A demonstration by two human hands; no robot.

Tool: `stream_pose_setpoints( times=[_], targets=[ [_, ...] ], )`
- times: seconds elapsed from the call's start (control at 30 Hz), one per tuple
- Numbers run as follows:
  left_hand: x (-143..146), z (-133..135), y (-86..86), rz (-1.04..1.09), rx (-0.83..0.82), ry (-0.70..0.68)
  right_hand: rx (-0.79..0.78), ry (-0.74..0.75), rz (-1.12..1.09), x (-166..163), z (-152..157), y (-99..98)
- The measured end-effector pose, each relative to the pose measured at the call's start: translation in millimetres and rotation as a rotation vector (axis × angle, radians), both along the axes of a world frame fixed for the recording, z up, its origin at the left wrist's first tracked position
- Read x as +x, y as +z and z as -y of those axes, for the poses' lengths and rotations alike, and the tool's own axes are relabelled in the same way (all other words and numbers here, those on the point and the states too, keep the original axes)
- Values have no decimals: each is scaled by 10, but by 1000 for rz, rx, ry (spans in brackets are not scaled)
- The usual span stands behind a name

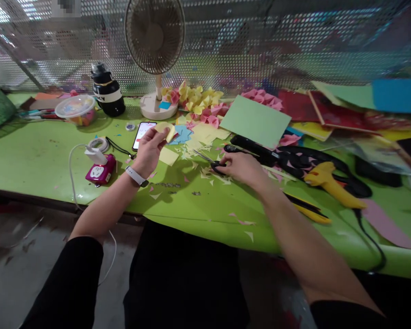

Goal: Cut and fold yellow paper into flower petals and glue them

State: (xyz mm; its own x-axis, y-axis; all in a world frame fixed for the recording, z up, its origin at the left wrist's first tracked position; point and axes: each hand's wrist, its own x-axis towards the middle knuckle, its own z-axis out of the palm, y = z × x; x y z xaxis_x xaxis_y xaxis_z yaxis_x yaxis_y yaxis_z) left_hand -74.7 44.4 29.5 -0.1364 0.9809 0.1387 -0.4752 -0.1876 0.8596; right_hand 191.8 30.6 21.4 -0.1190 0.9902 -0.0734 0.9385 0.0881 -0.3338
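Between the fingers of my left hand (pixel 150 148) is a small yellow paper piece (pixel 167 130), raised above the table near the phone (pixel 144 133). My right hand (pixel 238 165) is down at the table with its fingers closed on the dark handles of a pair of scissors (pixel 210 160), whose blades point left and away from me. Yellow paper scraps (pixel 205 172) lie around the blades. A square yellow paper (pixel 169 156) rests between my hands. Behind it are blue paper pieces (pixel 181 135) and larger yellow sheets (pixel 207 134).
A fan (pixel 154 36) and black bottle (pixel 108 91) stand at the back, near folded yellow paper flowers (pixel 198 98). A pink power adapter (pixel 101 172) with a white cable sits left. On the right lie a green sheet (pixel 255 120), yellow glue gun (pixel 335 185) and yellow-black cutter (pixel 310 210).
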Motion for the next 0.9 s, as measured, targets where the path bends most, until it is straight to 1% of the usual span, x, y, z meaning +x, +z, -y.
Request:
stream_pose_setpoints(
  times=[0.1,0.2,0.3,0.33,0.4,0.43,0.5,0.57,0.63,0.7,0.8,0.9],
  targets=[
    [-9,7,25,-80,-22,27,-18,-3,-12,-10,26,29],
    [27,72,19,-182,-80,12,-20,-20,-2,-30,33,31],
    [91,159,-26,-308,-140,-119,1,-22,5,-35,16,1],
    [115,186,-51,-366,-162,-206,5,-18,4,-33,11,-10],
    [160,232,-110,-485,-196,-317,-1,-14,0,-26,9,-22],
    [178,249,-140,-562,-199,-371,-10,-12,-3,-22,12,-23],
    [199,272,-186,-769,-152,-424,-32,-7,-6,-17,19,-12],
    [204,283,-207,-961,-79,-431,-53,6,-7,-13,23,11],
    [199,290,-204,-1077,-35,-437,-90,31,-10,-4,15,38],
    [194,297,-186,-1157,-20,-452,-147,64,-17,17,-3,60],
    [191,316,-146,-1277,7,-421,-220,125,-51,79,-27,80],
    [191,336,-98,-1313,22,-371,-261,192,-51,143,-16,119]
  ],
)
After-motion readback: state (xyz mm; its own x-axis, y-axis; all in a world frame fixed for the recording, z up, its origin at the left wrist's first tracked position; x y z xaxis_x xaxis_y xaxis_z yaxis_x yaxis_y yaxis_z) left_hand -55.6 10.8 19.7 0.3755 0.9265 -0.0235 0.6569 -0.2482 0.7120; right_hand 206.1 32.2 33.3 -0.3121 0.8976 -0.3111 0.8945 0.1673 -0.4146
